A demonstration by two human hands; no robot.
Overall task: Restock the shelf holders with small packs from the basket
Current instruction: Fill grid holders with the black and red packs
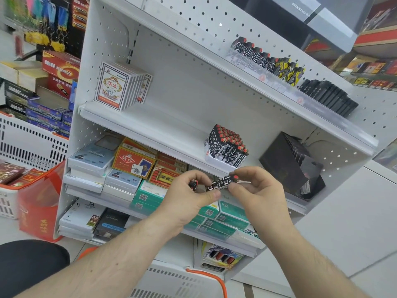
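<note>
Both hands meet in front of the middle shelf. My right hand pinches a small black-and-white patterned lighter with a red cap, held sideways. My left hand touches its other end with the thumb and grips another red-capped lighter, mostly hidden in the fingers. Just above stands a display box of the same lighters on the shelf. A clear holder on the upper shelf carries a row of patterned lighters. The white basket with an orange handle sits below my arms.
Playing-card packs stand at the shelf's left. A black display box leans at the right. Lower shelves hold boxed cables and teal packs. A second white basket and a red bag sit on the floor to the left.
</note>
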